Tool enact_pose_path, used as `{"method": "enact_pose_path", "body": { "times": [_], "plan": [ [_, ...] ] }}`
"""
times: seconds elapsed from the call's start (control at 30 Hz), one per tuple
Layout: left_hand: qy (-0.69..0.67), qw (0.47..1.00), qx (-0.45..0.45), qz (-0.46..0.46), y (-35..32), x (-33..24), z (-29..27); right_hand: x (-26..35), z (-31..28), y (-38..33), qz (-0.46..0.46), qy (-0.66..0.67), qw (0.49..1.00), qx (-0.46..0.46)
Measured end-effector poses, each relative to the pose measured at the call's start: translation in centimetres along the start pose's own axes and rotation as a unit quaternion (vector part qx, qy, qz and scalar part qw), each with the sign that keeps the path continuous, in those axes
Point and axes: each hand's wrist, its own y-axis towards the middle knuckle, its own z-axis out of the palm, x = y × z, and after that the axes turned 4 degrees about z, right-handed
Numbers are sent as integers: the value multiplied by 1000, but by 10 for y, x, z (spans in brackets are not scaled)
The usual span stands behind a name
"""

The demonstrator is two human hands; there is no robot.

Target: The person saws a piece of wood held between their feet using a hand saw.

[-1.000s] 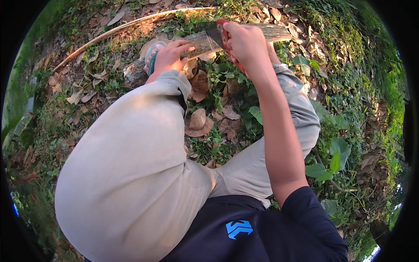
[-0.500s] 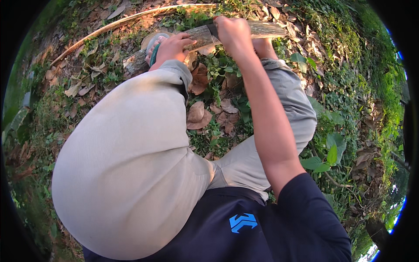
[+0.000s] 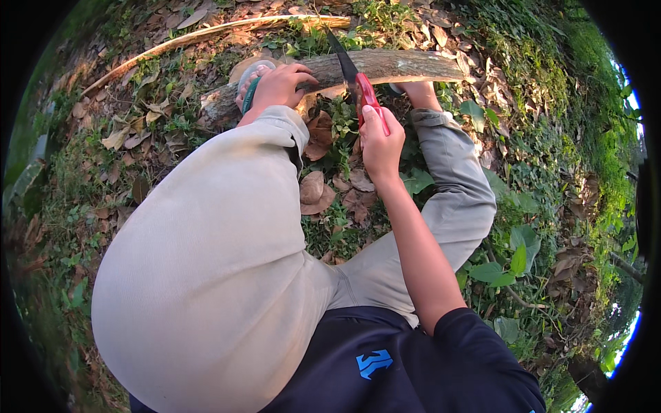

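Head view: my right hand (image 3: 381, 141) is gripping a red-handled saw (image 3: 350, 67), its blade crossing the log (image 3: 413, 65). That log's lying just ahead, long axis running left-to-right; my left hand (image 3: 279, 87) is sitting nearer, fingers loosely spread over it.

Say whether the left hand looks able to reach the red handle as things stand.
Probably yes: the left hand, at the log, is close to the red handle, with nothing evident between. The right hand covers only the handle's lower end, leaving the rest bare.
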Motion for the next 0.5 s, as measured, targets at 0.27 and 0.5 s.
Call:
{"method": "enact_pose_path", "body": {
  "times": [0.27,0.5],
  "plan": [
    [29,1000,2,13,-4,-6,-8,-46,-10,-30,-78,5,997,15],
    [37,999,15,18,3,5,5,-100,-18,-36,-203,-115,972,18]
  ]
}}
